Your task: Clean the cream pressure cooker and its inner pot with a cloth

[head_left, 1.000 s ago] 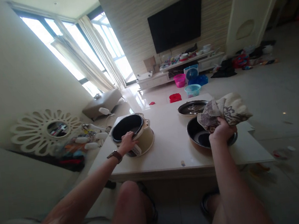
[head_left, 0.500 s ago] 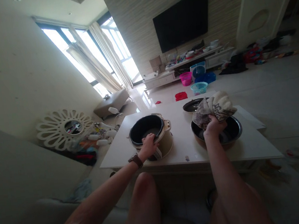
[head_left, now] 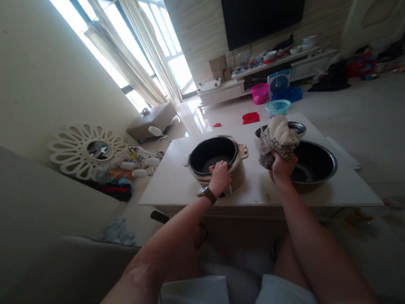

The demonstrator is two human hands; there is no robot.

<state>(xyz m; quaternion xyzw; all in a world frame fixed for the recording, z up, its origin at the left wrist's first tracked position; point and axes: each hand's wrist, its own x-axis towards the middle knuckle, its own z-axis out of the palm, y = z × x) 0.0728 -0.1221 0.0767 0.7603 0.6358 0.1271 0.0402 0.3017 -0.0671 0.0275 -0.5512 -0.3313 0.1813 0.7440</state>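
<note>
On the white table [head_left: 170, 175] stands an electric cooker [head_left: 240, 178] with a cream body, a black inner pot and side handles. My left hand [head_left: 221, 175], with a watch on the wrist, is closed over the cooker's near rim. In my right hand [head_left: 284, 167] is a bunched cloth [head_left: 279, 136], pale with a brown pattern, gripped from below. That hand is over the left edge of a wide dark pot [head_left: 316, 161], whose inside shows. Behind the cloth lies a round, dark lid-like piece [head_left: 297, 127], partly hidden.
Beyond the table, a teal basket [head_left: 278, 108], a pink basket [head_left: 260, 94] and a red item [head_left: 250, 118] are on the floor. A low cabinet [head_left: 223, 92] runs under the television [head_left: 266, 5]. To the left stand a flower-shaped mirror frame [head_left: 69, 155] and a white-shaded lamp [head_left: 141, 172].
My right hand has moved left with the cloth, from over the pot's middle to its left edge. My left hand stays on the cooker's rim. The view has tipped downward.
</note>
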